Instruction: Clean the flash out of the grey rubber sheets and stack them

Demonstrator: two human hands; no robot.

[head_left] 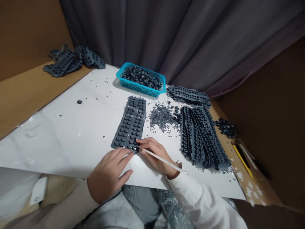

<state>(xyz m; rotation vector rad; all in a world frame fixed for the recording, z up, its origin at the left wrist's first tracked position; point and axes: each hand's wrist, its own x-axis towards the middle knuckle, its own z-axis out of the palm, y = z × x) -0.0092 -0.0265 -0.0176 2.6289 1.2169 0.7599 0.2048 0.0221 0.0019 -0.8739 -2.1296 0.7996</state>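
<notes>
The right hand [157, 154] pinches a thin white stick [164, 160], with the thumb and fingers closed on it. Its tip is at the near right corner of a dark gray sheet [131, 124], right by a round knob with a pale ring. I cannot tell if the tip is poking in or just touching. The left hand [111, 168] lies by the near edge of the same sheet. Its thumb is apart from its fingers, and the fingertips touch the edge and grip nothing that I can see.

The sheet lies flat on the white table [71, 133], in front of both hands. Most of its knobs look whole, and only the corner knob looks different, so I think this sheet is near its start and most rows are left. The far rows are too small to tell.

Just right of the sheet is a pile of tiny gray bits [162, 117], so a lot of work seems done. Farther right is a stack of sheets [201, 136] showing rings; I cannot tell if those are finished or waiting. Behind the sheet, a blue basket [135, 86] is full of small black pieces [140, 76]. More bent sheets [63, 62] sit at the far left.
</notes>
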